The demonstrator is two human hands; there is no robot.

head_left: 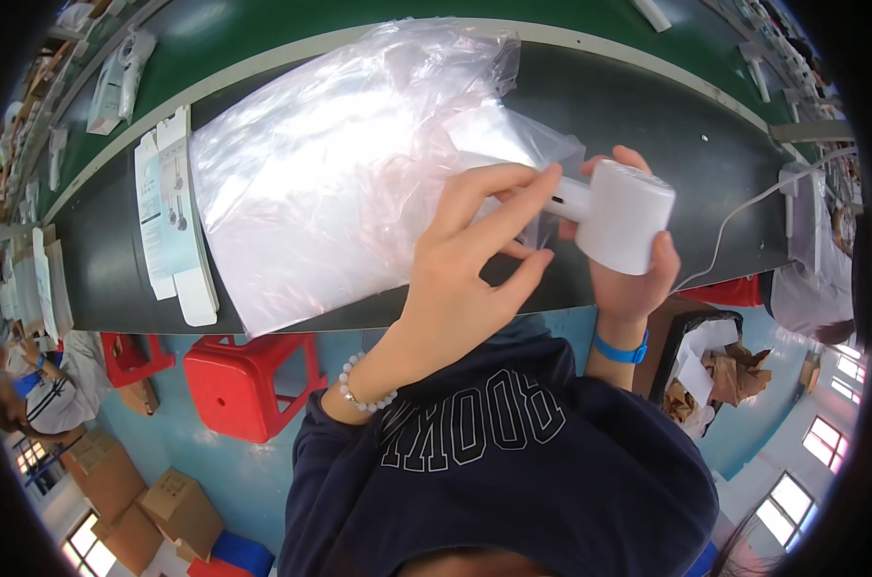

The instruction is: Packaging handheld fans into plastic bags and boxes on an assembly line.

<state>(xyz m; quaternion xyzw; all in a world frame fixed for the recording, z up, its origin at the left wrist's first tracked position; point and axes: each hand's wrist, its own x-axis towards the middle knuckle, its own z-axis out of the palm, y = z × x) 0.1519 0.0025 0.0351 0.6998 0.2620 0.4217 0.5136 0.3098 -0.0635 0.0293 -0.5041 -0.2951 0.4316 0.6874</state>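
On the dark, smooth bench [720, 183] lies a wide heap of wrinkled, shiny clear plastic bags [311, 163], and above the bench's near edge is the white handheld appliance [628, 219], its long axis about left to right, the slim handle pointing left and the thick cylindrical head right. The right hand [624, 291] has its fingers curved closely around this head; the left hand [460, 262] has half-spread fingers at the handle, but whether they grip, I cannot tell.
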